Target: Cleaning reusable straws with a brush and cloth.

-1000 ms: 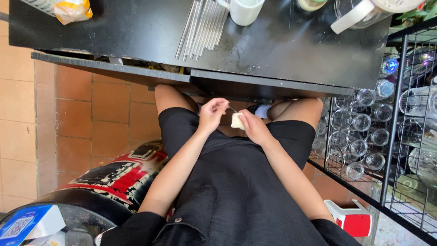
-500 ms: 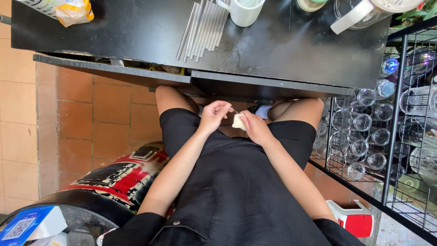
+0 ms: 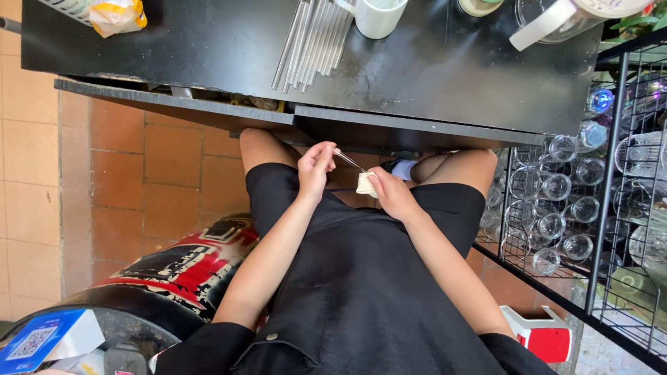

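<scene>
I sit with both hands over my lap, just below the front edge of a black counter (image 3: 431, 76). My left hand (image 3: 315, 167) pinches one end of a thin metal straw (image 3: 347, 160). My right hand (image 3: 390, 193) holds a small folded cream cloth (image 3: 366, 184) wrapped around the straw's other end. The straw slants from upper left down into the cloth. A bundle of several metal straws (image 3: 313, 38) lies on the counter above, next to a white mug (image 3: 377, 15).
A black wire rack (image 3: 611, 208) full of upturned glasses stands at my right. A red, black and white drum-like container (image 3: 180, 264) sits at my left. A clear pitcher (image 3: 556, 21) and a yellow bag (image 3: 114, 15) rest on the counter. The floor is terracotta tile (image 3: 104, 173).
My hands have drawn slightly apart, and more of the straw now shows between my left fingers and the cloth.
</scene>
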